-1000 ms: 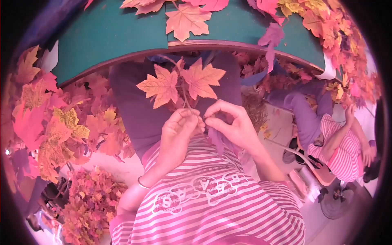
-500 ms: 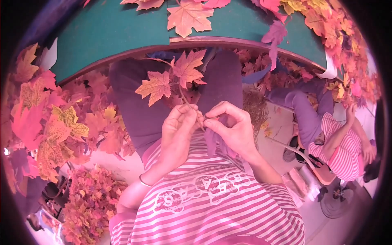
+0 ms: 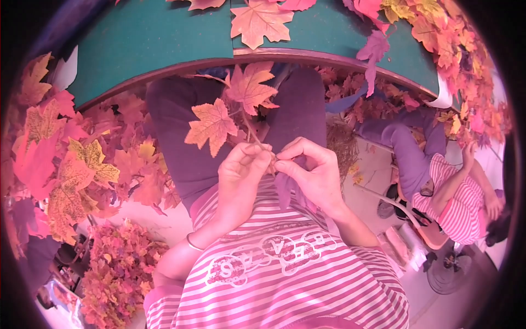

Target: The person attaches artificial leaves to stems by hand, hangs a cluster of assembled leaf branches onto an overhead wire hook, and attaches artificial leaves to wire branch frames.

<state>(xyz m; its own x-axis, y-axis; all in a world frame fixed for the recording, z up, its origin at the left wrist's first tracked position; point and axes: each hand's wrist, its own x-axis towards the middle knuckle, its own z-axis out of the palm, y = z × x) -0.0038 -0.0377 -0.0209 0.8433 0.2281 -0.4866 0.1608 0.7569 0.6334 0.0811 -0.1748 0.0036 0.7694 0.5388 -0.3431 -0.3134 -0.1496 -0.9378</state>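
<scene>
My left hand (image 3: 242,181) is closed, its fingers pinched round the brown stem (image 3: 250,129) of an artificial maple leaf branch. Orange-red maple leaves (image 3: 212,125) fan out from that stem above my lap. Close beside it, my right hand (image 3: 313,174) is closed too, thumb and forefinger pinching at the lower end of the stem. The exact spot between the fingertips is too small to make out. A purple leaf (image 3: 285,189) hangs just under my right hand, in front of my striped shirt.
Ahead is a green table (image 3: 153,60) with a curved edge and a few leaves (image 3: 261,23) on it. Heaped maple leaves (image 3: 71,170) lie at the left, with another pile (image 3: 118,274) below. A seated person (image 3: 455,197) is at the right, near a round fan-like object (image 3: 450,271).
The leaf branch has tilted and shifted slightly right, its left leaf turning lower. My left fingers have moved a little closer to my right ones. Both hands keep their pinch.
</scene>
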